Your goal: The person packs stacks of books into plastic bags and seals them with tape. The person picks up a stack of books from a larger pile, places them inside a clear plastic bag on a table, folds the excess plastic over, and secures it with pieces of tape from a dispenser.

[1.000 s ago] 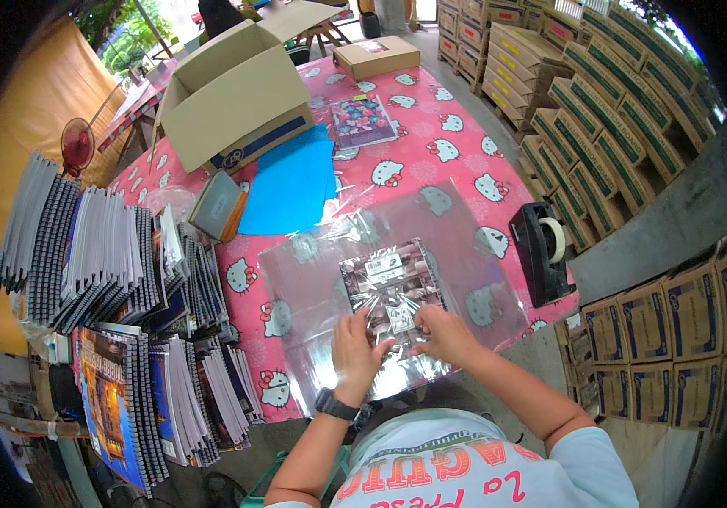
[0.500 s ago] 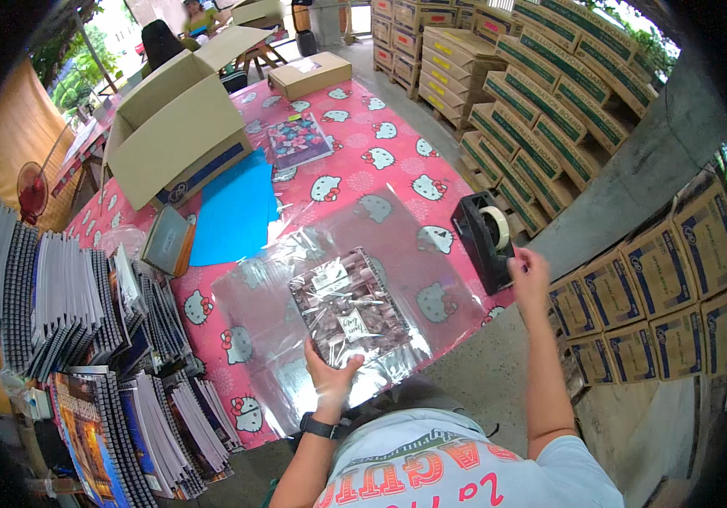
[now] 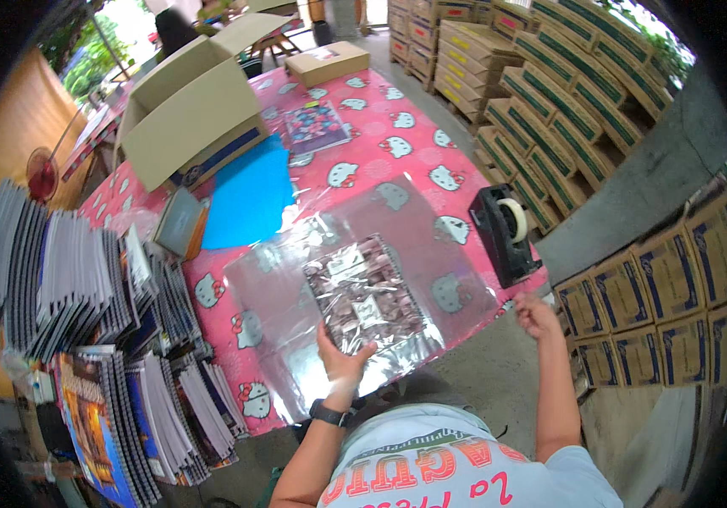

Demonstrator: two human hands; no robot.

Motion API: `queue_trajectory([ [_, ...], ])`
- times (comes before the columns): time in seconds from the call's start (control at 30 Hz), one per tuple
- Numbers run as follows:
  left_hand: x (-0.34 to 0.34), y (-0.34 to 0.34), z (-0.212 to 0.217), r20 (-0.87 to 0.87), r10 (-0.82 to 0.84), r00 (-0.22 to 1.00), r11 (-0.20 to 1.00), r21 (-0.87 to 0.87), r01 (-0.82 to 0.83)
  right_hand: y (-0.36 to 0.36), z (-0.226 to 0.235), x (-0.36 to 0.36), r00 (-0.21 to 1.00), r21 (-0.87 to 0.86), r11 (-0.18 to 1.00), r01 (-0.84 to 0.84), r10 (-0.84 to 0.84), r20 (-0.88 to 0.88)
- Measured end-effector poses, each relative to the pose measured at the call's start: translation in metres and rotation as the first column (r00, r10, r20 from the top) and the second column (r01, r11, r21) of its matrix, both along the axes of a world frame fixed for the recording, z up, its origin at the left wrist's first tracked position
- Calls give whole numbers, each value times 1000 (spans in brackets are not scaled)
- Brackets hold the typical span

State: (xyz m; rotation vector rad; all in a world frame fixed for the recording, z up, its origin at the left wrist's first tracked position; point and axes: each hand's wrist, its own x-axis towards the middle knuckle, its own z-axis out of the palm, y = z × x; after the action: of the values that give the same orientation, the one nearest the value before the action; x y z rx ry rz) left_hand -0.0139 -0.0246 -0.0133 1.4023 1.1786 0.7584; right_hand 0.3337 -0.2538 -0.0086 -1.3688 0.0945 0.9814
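Observation:
A spiral notebook (image 3: 363, 292) with a grey-brown patterned cover and pale labels lies at the table's near edge, on or within a glossy clear plastic sheet (image 3: 262, 279). My left hand (image 3: 346, 360) holds the notebook's near left corner, thumb over the cover and fingers along its left side. At the right, my right hand (image 3: 538, 317) is just off the table edge, fingertips pinched together. Anything between those fingertips is too small to make out. Just beyond it stands a black tape dispenser (image 3: 499, 241) with a roll of clear tape (image 3: 513, 220).
Stacks of spiral notebooks (image 3: 84, 288) crowd the left side. Blue sheets (image 3: 249, 195), an open carton (image 3: 202, 127), a floral notebook (image 3: 317, 127) and a flat cardboard box (image 3: 327, 63) sit on the pink table (image 3: 397, 146). Stacked cartons (image 3: 668, 279) line the right.
My right hand has pulled away from the tape dispenser, toward me, with its fingers pinched. My left hand stays on the notebook. The whole view has shifted slightly.

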Motion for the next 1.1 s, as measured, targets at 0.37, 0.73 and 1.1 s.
queue_trajectory([
  [0.37,-1,2,4,98,11,995,997,69,-18,247,119,-176,-776,-885,-112,-452,540,328],
  [0.73,-15,-1,15,233,-72,970,989,-111,100,256,99,-158,-758,-951,-30,-307,612,226],
  [1.1,-7,49,0,-49,29,998,937,-346,-45,227,67,-146,-322,-608,673,-422,515,794],
])
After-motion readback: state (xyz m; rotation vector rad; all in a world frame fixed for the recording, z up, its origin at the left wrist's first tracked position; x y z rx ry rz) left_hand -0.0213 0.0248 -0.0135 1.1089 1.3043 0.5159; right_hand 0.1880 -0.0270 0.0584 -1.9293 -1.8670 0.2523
